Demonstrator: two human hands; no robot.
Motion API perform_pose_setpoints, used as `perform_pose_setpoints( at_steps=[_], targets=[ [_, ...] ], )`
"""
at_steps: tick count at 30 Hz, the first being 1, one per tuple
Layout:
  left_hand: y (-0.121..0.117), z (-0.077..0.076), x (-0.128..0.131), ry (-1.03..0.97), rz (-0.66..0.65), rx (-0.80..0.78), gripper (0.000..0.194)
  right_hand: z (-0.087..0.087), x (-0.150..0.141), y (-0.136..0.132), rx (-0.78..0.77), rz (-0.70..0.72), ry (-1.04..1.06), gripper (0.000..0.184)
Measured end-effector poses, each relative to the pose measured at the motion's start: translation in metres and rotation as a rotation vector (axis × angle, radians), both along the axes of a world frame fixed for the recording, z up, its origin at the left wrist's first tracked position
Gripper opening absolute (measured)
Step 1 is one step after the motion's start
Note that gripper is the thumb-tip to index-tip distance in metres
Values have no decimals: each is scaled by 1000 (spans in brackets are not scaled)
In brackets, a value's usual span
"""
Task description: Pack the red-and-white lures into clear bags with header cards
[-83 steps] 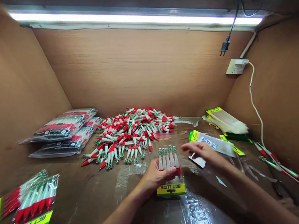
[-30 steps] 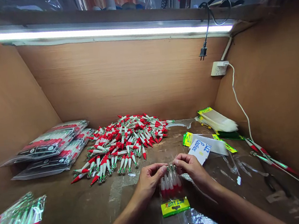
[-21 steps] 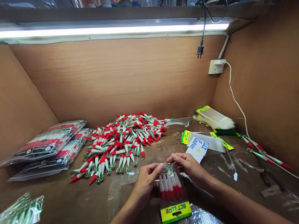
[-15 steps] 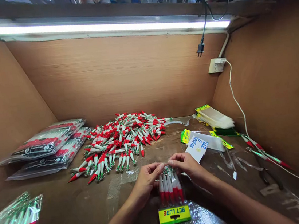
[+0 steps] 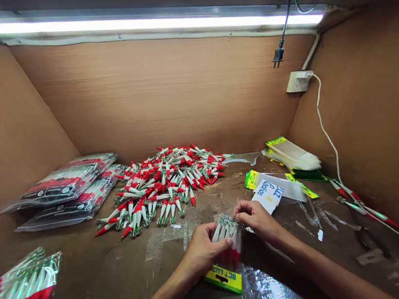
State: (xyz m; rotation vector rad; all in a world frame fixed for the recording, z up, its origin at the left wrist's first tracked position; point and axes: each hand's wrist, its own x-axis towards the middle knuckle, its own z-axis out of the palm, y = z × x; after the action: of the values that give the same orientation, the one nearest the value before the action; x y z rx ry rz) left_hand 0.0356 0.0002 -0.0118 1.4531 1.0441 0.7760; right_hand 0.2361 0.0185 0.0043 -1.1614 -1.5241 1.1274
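Observation:
My left hand grips a clear packet of red-and-white fishing lures, thumb across its front. The packet is tilted, its yellow-and-green header card toward me and the lures' green hook ends at the far end. My right hand is closed in a pinch just beside the packet's far right corner. Whatever lies between those fingertips is too small to make out. Beyond the hands a large heap of loose red-and-white lures covers the tabletop.
Filled lure packets lie at left front, with stacked bulk bags behind. On the right are a handwritten white card, header-card bags, a few lures, dark-handled pliers and a white cord. A black plug hangs above.
My left hand has shifted from the packet's far end to a hold on its side, tilting it. My right hand has moved slightly right, off the hook ends. The view has shifted a little.

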Motion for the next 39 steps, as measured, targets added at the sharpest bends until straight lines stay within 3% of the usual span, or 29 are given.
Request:
perform_pose_setpoints(
  at_steps=[6, 13, 18, 22, 30, 39],
  targets=[
    [0, 1, 2, -23, 27, 23, 14, 1, 4, 0, -59, -36, -48, 15],
    [5, 13, -6, -207, -171, -94, 41, 10, 5, -8, -27, 62, 5, 27],
    [9, 15, -9, -202, -46, -34, 41, 10, -1, -12, -70, 149, 41, 33],
    [8, 9, -10, -221, 73, -91, 37, 6, -4, -12, -181, 108, 73, 37],
    [8, 8, -9, -434, 96, -283, 32, -2, -7, -10, -232, 128, 123, 42],
    [9, 0, -4, -507, 131, -290, 35, -11, -6, -2, -206, 91, 86, 40]
  ],
)
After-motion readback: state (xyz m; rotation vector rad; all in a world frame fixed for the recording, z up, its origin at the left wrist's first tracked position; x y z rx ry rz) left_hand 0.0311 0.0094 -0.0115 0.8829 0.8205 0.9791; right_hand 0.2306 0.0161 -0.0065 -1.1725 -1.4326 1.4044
